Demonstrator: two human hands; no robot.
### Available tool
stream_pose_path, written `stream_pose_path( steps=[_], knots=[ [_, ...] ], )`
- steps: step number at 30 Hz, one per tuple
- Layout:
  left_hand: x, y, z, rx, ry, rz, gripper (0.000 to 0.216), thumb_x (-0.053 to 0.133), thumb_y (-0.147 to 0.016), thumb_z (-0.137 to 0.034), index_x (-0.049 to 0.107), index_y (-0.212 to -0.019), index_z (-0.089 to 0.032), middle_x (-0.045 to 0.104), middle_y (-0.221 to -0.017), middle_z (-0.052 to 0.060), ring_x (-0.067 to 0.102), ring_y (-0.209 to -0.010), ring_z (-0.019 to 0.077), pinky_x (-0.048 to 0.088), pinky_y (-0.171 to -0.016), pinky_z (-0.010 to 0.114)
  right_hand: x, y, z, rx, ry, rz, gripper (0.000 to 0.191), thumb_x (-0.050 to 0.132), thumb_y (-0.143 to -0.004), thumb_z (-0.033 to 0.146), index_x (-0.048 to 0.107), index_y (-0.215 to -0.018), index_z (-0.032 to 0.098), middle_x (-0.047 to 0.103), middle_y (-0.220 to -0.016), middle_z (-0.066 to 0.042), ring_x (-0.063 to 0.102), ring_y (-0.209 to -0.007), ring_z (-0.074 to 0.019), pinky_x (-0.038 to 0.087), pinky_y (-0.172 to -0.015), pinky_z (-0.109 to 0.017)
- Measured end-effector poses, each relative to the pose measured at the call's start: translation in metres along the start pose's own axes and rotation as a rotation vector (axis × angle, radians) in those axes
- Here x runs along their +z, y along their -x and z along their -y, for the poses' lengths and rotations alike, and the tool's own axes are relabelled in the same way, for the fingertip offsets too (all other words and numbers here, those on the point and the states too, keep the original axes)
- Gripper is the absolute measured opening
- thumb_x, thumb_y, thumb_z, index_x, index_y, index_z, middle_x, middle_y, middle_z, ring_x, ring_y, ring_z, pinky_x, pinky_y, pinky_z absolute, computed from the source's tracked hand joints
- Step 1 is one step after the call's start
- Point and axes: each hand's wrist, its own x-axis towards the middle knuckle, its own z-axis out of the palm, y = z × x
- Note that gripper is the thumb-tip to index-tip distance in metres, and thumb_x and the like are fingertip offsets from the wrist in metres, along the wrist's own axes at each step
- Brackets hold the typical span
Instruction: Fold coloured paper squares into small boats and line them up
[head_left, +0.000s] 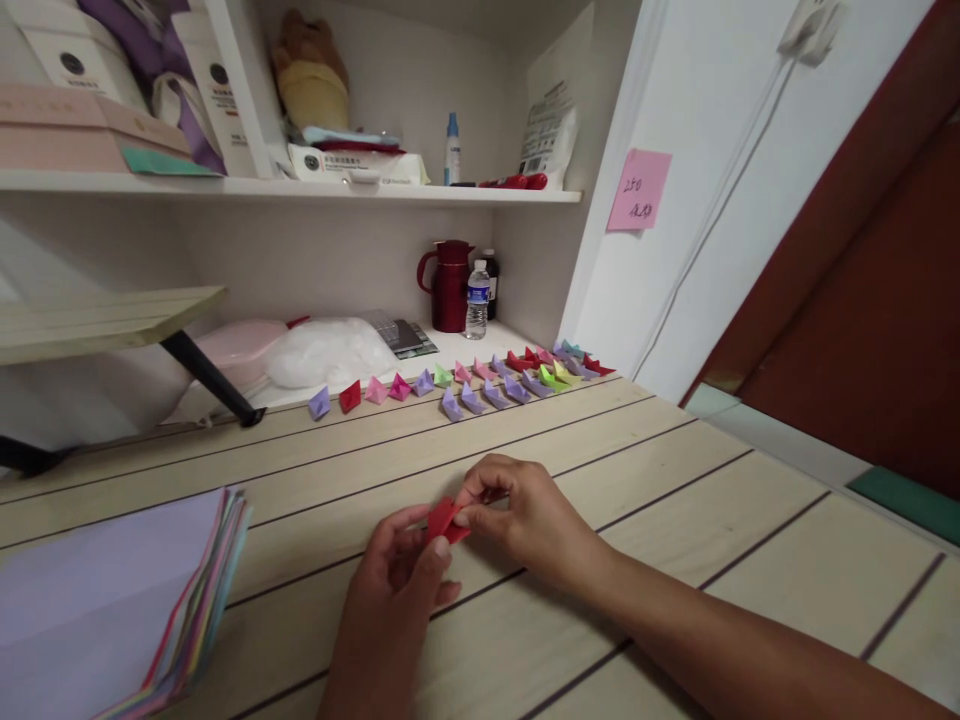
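Note:
Between both hands, just above the slatted wooden table (615,470), is a small piece of folded red paper (442,520). My left hand (397,570) grips its left and lower side between thumb and fingers. From the upper right, my right hand (510,505) pinches the other side, thumb against the fold. Fingers cover parts of the paper, so its full shape is hidden. Beyond the hands, small folded paper boats (495,393) in purple, pink, red, green and yellow stand in rows along the table's far edge.
At left lies a stack of coloured paper sheets (112,590), purple on top. A small raised wooden stand (112,315) with black legs is behind it. Past the far edge are a clear plastic bag (330,352), a dark red jug (450,290) and a water bottle (477,305).

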Motion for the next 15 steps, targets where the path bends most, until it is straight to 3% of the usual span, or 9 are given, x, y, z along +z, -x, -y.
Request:
stream_pose_path(
  steps=[5,9,11,15],
  knots=[
    [0.002,0.003,0.001,0.047,-0.087,-0.074,0.047,0.086,-0.057,-0.032,0.067,-0.098,-0.020,0.061,-0.095,0.005,0.061,-0.069,0.0156,0.057,-0.058,0.032,0.001,0.005,0.002,-0.201,0.268,-0.038,0.013,0.069,-0.079,0.008,0.068,-0.077,0.021,0.069,-0.084,-0.003,0.062,-0.082,-0.0194,0.045,-0.077,-0.033],
    [0.000,0.006,-0.003,0.229,-0.293,-0.176,0.038,0.084,-0.059,-0.030,0.073,-0.095,-0.022,0.058,-0.111,0.007,0.061,-0.090,0.0212,0.052,-0.067,0.028,-0.001,0.008,0.004,-0.324,0.406,-0.005,0.011,0.064,-0.084,0.011,0.068,-0.082,0.021,0.068,-0.088,-0.004,0.060,-0.083,-0.0202,0.041,-0.078,-0.035],
    [-0.004,0.004,-0.006,0.227,-0.293,-0.184,0.035,0.084,-0.060,-0.032,0.074,-0.092,-0.022,0.063,-0.104,0.007,0.061,-0.090,0.0215,0.050,-0.069,0.027,-0.002,0.008,0.005,-0.378,0.443,0.003,0.012,0.062,-0.085,0.010,0.067,-0.081,0.020,0.068,-0.088,-0.004,0.059,-0.084,-0.0205,0.039,-0.077,-0.035],
    [-0.010,-0.001,-0.010,0.126,-0.245,-0.096,0.033,0.078,-0.068,-0.033,0.069,-0.097,-0.020,0.070,-0.078,0.004,0.063,-0.071,0.0185,0.049,-0.065,0.029,-0.004,0.007,0.005,-0.421,0.461,0.007,0.014,0.061,-0.083,0.007,0.066,-0.079,0.020,0.068,-0.089,-0.004,0.059,-0.085,-0.0206,0.037,-0.077,-0.036]
  ],
)
